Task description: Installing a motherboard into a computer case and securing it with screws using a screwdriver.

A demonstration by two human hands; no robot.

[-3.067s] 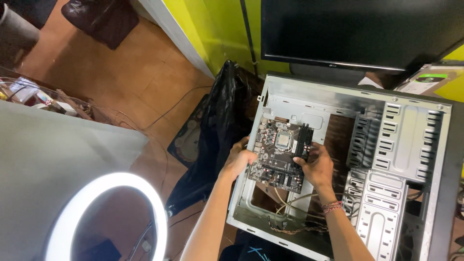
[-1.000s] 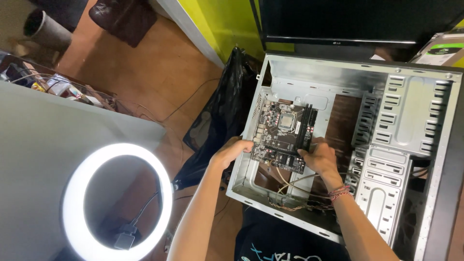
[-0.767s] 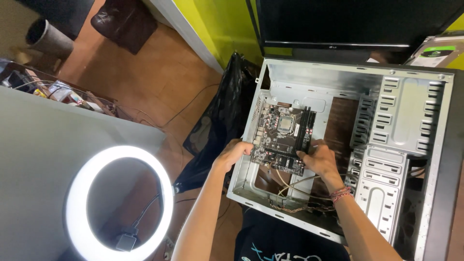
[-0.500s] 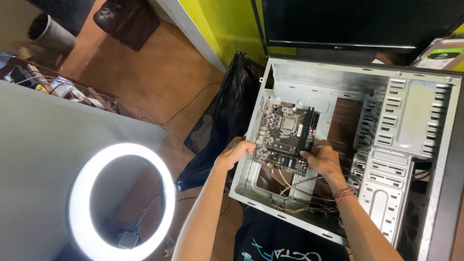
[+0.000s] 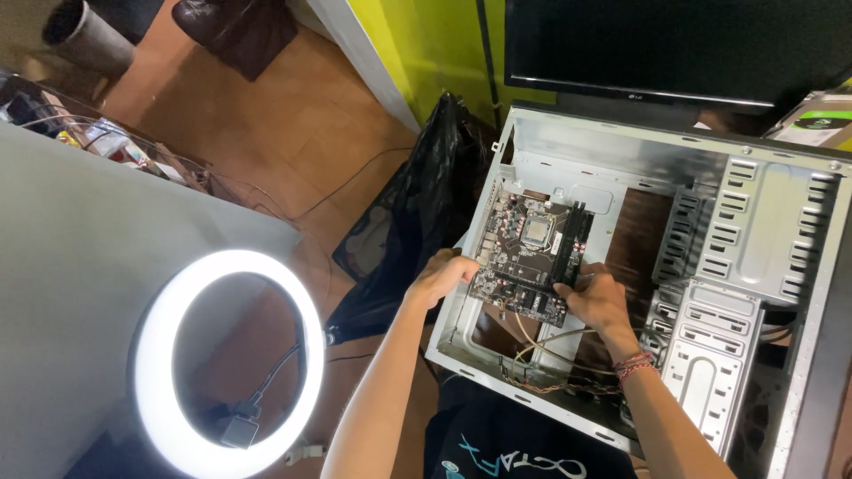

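Observation:
A dark motherboard [image 5: 531,253] lies inside an open grey computer case [image 5: 621,160] that rests on its side. My left hand [image 5: 441,278] grips the board's near-left edge by the case wall. My right hand [image 5: 596,300] holds the board's near-right corner; a beaded band is on that wrist. Loose wires [image 5: 541,355] run along the case floor below the board.
A lit ring light [image 5: 226,359] stands at the lower left in front of a grey surface [image 5: 80,266]. A black bag [image 5: 413,222] leans against the case's left side. A dark monitor [image 5: 674,44] stands behind the case. Metal drive bays [image 5: 710,346] fill the case's right part.
Both hands stay on the motherboard, which has shifted only slightly inside the case. The view has drifted a little.

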